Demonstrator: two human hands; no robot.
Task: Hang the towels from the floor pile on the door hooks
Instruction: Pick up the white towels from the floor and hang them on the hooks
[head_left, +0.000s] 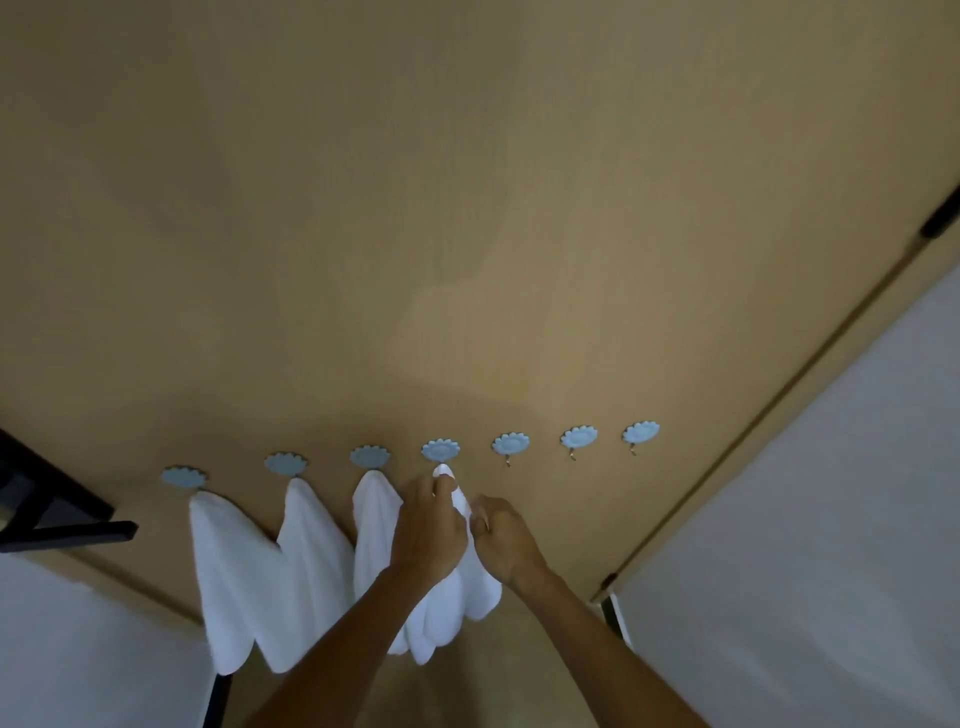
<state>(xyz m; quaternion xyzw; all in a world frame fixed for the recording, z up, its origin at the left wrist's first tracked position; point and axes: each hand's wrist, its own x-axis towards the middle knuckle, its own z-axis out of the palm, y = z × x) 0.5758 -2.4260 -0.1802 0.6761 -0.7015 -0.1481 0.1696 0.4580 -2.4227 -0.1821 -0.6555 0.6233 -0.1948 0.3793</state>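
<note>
Both hands worked a fourth white towel (457, 597) at the door (467, 208). The left hand (428, 525) pinched the cloth near its top corner, fingers curled round it just under the fourth hook (440, 450); the right hand (501, 535) gripped the towel's right edge beside it. The corner touched the spot under the flower-shaped plate, but whether it had caught on the metal prong could not be told, since cloth and fingers hid it.

The risk, by the look of it, lay there: a release before the corner seated would likely drop the towel to the floor, and a hard tug might pull the stick-on plate off the door. The neighbouring third towel (374, 525) hung touching the left wrist and could be brushed off its hook.

Left of it, two more towels (228, 571) hung on their hooks, overlapping at the lower edges. To the right, three bare hooks (578, 437) waited, well clear. A dark frame (52, 519) stood at far left; a hinge (941, 218) showed at the door's right edge. The floor pile was out of view.
</note>
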